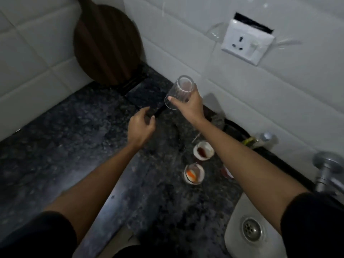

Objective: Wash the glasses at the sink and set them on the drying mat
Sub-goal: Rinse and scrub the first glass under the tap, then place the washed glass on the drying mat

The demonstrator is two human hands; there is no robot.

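Head view: your right hand (pixel 191 104) gripped the clear, tilted drinking glass (pixel 179 92) above the dark drying mat (pixel 147 94) whose edge your left hand (pixel 141 125) pinched; a tug risked the mat snagging the glass.

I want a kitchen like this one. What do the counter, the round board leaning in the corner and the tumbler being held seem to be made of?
The counter looks like polished dark granite: speckled grain with a sheen.

The round board looks like dark wood, matte, with lengthwise grain stripes.

The tumbler in the right hand is clear and see-through, probably glass, though clear plastic cannot be ruled out.
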